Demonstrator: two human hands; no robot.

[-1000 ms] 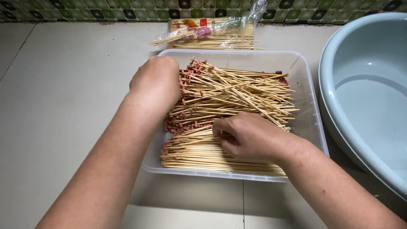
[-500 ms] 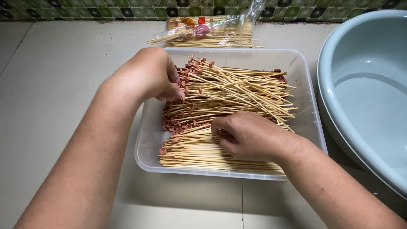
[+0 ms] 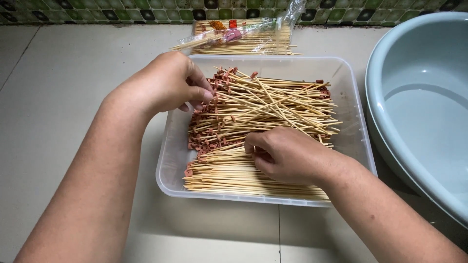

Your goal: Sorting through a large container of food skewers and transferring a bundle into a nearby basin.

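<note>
The left hand (image 3: 168, 83) is pinching the meat-tipped bamboo skewers (image 3: 263, 104) in the clear tray (image 3: 168, 160); the right hand (image 3: 287, 156) is curling around bare sticks. They look light, stiff and pointed; mid-stick is probably safest.

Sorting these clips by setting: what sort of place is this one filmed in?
Probably a home or small food-prep kitchen, worked at floor level: pale floor tiles edged by green mosaic tiles, a clear plastic tray of meat-tipped bamboo skewers, and a pale blue plastic basin.

A pale blue plastic basin (image 3: 424, 107) sits at the right on a beige tiled floor (image 3: 63, 83). A clear bag of bamboo sticks (image 3: 243, 36) lies by a green mosaic wall (image 3: 122, 12).
</note>
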